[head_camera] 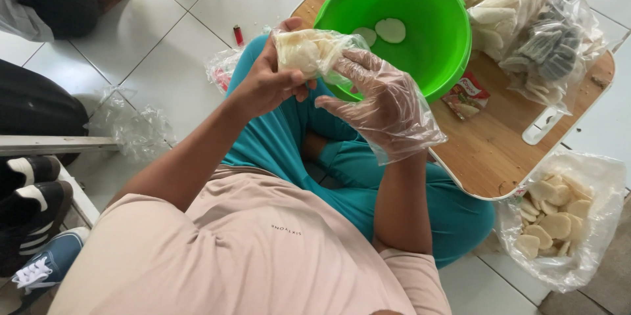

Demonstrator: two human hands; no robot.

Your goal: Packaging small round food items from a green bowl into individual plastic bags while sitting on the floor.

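pink shirt (pixel 250 249) nearest, left hand (pixel 266 81) grip closed on cracker bag (pixel 314 52), gloved right hand (pixel 384 101) pinching its end

Wood table (pixel 499 150): green bowl (pixel 420 45), cracker bags (pixel 526 19), sachet (pixel 465 96).

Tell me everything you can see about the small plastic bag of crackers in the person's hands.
The small bag of crackers is thin, clear, crinkled plastic, packed with pale, round, flat crackers. It lies roughly sideways above the lap, just in front of the green bowl. The bare left hand grips its left end, thumb on the underside. The right hand, in a loose clear plastic glove, has its fingers on the right end. Whether it is sealed cannot be seen.
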